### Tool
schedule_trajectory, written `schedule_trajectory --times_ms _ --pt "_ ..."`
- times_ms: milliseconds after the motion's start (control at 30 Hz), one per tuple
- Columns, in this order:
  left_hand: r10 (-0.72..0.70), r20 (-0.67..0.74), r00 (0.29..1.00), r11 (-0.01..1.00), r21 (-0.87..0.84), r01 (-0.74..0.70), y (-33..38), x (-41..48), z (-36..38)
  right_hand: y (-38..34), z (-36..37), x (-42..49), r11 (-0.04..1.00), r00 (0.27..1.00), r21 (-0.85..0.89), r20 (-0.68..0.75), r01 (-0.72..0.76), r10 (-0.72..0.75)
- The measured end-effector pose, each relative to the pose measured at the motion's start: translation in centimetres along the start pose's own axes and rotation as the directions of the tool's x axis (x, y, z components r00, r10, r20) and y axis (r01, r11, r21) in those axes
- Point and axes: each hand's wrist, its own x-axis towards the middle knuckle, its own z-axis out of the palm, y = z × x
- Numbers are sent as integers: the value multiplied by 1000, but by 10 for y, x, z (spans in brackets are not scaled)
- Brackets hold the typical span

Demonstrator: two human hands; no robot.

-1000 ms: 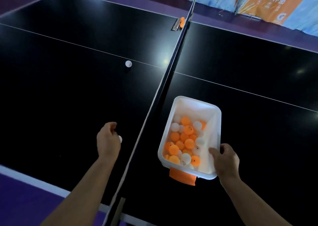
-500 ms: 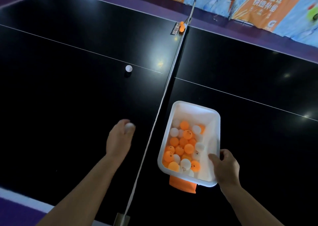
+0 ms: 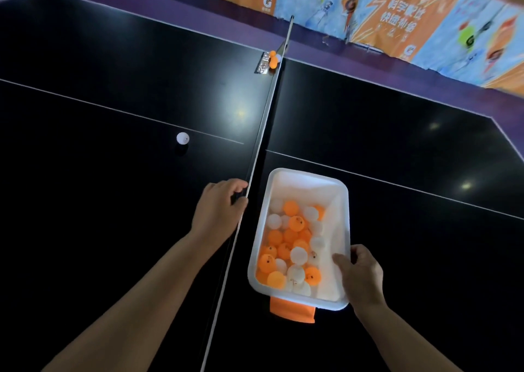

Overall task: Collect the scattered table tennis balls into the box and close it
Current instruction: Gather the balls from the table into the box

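A white plastic box (image 3: 309,174) stands on the black table just right of the net, holding several orange and white balls (image 3: 292,247). My right hand (image 3: 360,275) grips the box's near right rim, thumb inside. My left hand (image 3: 218,210) is at the net's top edge beside the box, its fingers curled; the white ball it carries is hidden inside them. An orange lid (image 3: 292,310) sticks out from under the box's near end. One white ball (image 3: 182,138) lies on the left half. A few balls (image 3: 273,59) sit by the far net post.
The net (image 3: 263,122) runs from near me to the far edge, between my left hand and the box. Colourful banners (image 3: 397,17) line the far side beyond a purple floor strip. Black table surface (image 3: 99,215) spreads on both sides.
My left hand picked a white ball off the left half and carried it right, up to the net. The box and my right hand kept their hold and place.
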Motion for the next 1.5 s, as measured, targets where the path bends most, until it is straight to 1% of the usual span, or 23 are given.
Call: schedule_trajectory --times_ms 133,233,300,367,467,567,667,767,900,1000,1033,1100,1167,1200,1267,1300,1333,1400,1467,1500 --pt "-57 -66 996 996 69 62 -21 57 2 -13 16 36 999 1000 -30 -21 13 -14" --pt "-136 -105 985 982 116 148 -42 98 6 -21 29 64 999 999 -47 -37 15 -17" --pt "-185 -96 978 969 150 198 -58 126 9 -27 37 82 999 999 -41 -42 18 -20" --pt "-213 -62 975 949 223 222 -75 152 12 -34 46 100 999 998 -47 -52 17 -20" --pt "-248 18 969 897 382 223 -98 186 15 -41 57 123 997 998 -79 -62 23 -28" --pt "-278 103 955 817 549 179 -117 214 18 -46 64 139 994 998 -107 -49 39 -44" --pt "-283 118 952 718 684 128 -136 238 19 -46 68 149 989 997 -144 -56 39 -48" --pt "-330 115 937 675 723 149 -149 257 20 -45 69 156 989 998 -148 -54 22 -30" --pt "-414 126 901 737 627 251 -166 263 19 -43 69 157 984 997 -171 -52 39 -49" --pt "-401 99 911 763 587 272 -169 256 24 -43 70 158 981 996 -189 -62 48 -61" --pt "-386 70 920 791 538 291 -162 254 29 -43 70 159 980 996 -194 -61 49 -62" --pt "-321 -6 947 886 352 302 -136 252 40 -43 70 159 977 997 -206 -54 48 -60" --pt "-178 -64 982 967 172 187 -100 243 52 -44 70 159 974 997 -222 -55 45 -59" --pt "-120 -70 990 988 84 126 -81 234 55 -45 69 158 972 997 -230 -50 43 -56" --pt "-40 -42 998 998 -50 38 -45 210 59 -47 66 156 970 998 -241 -32 41 -50" --pt "10 -29 1000 997 -80 -12 -29 195 60 -49 64 154 971 999 -238 -18 37 -43" --pt "61 -16 998 993 -99 -62 -14 181 60 -50 61 151 973 999 -228 -5 33 -35" --pt "149 57 987 983 -114 -142 8 153 63 -51 53 142 978 1000 -209 4 28 -28" --pt "209 143 967 977 -3 -211 21 127 69 -49 43 130 978 999 -207 -2 36 -37" --pt "220 160 962 972 48 -231 25 115 70 -48 37 124 978 999 -205 -6 41 -44"
